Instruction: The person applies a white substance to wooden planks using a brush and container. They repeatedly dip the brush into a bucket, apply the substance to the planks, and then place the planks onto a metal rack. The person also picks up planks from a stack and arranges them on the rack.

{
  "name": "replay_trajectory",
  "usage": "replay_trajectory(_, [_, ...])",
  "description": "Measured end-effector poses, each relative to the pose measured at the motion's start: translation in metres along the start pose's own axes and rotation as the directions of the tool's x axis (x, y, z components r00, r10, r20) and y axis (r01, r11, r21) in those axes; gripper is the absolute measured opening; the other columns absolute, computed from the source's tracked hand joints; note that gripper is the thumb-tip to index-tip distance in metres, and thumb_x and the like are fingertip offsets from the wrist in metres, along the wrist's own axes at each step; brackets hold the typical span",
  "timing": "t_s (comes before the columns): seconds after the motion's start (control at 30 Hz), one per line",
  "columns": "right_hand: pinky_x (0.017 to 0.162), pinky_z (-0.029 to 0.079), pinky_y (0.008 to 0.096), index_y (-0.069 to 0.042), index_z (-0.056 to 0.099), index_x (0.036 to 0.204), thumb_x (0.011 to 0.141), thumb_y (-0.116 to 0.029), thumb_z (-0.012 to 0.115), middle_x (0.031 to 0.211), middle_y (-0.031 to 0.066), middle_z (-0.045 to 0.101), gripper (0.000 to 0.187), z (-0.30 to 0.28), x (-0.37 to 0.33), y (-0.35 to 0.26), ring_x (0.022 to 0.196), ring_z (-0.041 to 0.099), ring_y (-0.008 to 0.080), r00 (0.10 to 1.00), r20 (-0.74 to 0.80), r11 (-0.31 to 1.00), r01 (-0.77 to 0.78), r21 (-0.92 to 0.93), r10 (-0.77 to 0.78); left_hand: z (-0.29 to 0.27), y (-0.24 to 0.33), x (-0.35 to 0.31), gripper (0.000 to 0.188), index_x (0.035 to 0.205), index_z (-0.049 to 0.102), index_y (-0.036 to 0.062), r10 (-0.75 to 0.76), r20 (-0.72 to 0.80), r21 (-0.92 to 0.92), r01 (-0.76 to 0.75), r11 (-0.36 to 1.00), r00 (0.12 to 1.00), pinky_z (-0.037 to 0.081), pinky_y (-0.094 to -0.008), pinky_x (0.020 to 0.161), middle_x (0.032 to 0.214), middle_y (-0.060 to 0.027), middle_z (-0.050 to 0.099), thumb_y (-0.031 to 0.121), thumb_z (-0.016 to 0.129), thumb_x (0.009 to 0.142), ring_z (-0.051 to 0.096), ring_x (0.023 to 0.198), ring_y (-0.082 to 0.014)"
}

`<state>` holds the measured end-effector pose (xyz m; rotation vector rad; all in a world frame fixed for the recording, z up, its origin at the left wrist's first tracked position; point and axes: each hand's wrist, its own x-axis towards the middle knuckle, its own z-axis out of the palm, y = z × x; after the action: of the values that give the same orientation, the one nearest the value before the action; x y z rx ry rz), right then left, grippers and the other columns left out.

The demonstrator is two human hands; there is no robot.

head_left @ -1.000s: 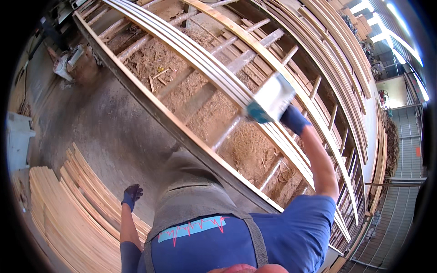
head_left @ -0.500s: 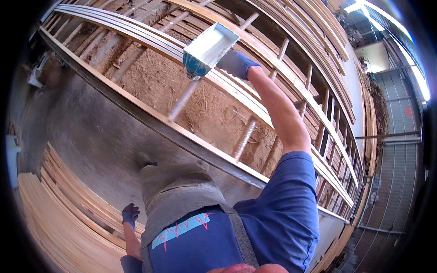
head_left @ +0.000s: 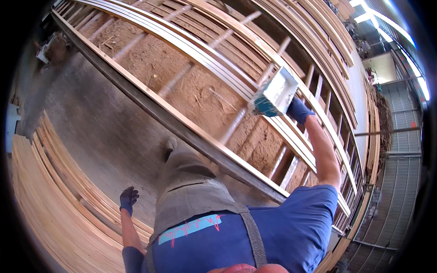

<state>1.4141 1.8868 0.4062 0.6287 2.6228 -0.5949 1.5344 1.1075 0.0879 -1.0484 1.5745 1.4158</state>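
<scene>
My right hand (head_left: 300,110), in a dark blue glove, is closed on the side of a teal rectangular box-shaped trough (head_left: 268,105). White paint-like stuff coats its inside, and drips mark its outer wall. The trough rests on or just over a row of long narrow wood strips (head_left: 182,49), white along the stretch to the left of it; whether it touches them is hard to tell. My left hand (head_left: 129,199), also gloved, hangs low at my left side. Its fingers are partly spread with nothing in them, near the stacked boards.
The strips lie across metal rungs (head_left: 175,79) of a long rack with a wooden front rail (head_left: 150,94). Sawdust (head_left: 205,93) covers the ground beneath. More boards (head_left: 314,27) lie on the far side. A board stack (head_left: 54,195) stands behind me at lower left.
My right hand has carried the trough rightward and nearer along the strips. The whole view has shifted as I walk. My left hand still hangs free.
</scene>
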Motion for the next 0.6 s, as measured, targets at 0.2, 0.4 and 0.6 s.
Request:
replay_trajectory(0.2, [0.105,0.038,0.0331,-0.006,0.055,0.126,0.091,-0.010,0.058,0.121,0.0127,0.060,0.035,-0.009,-0.066,0.105,0.114,0.052,0.0178,0.956,0.093,0.959,0.283,-0.035,-0.279,0.064,-0.201,-0.046,0.038,0.122,0.054,0.0187,-0.090,0.059,-0.170,0.099,0.980,0.994,0.042,-0.0404,0.081,0.100,-0.0053,0.068,0.040,0.051,0.091,0.062,0.084,-0.0220])
replay_trajectory(0.4, [0.081,0.051,0.0316,-0.008,0.060,0.114,0.088,-0.028,0.064,0.102,0.0118,0.067,0.033,-0.024,-0.127,0.112,0.089,0.061,0.0167,0.994,0.090,0.999,0.054,0.007,-0.054,0.142,-0.343,-0.136,0.039,0.122,0.053,0.0163,-0.201,-0.020,0.111,0.202,0.973,0.979,0.043,-0.0422,0.076,0.105,-0.0094,0.066,0.041,0.050,0.091,0.062,0.085,-0.0259])
replay_trajectory(0.6, [0.075,0.051,0.0344,-0.008,0.060,0.112,0.089,-0.033,0.060,0.092,0.0111,0.066,0.034,-0.019,-0.180,0.270,0.082,0.063,0.0210,0.969,0.048,0.963,0.247,-0.105,-0.243,0.254,-0.453,-0.207,0.054,0.135,0.044,0.0160,-0.090,-0.056,-0.191,0.078,0.978,0.994,0.037,-0.0435,0.097,0.128,-0.0121,0.055,0.044,0.051,0.089,0.055,0.111,-0.0287])
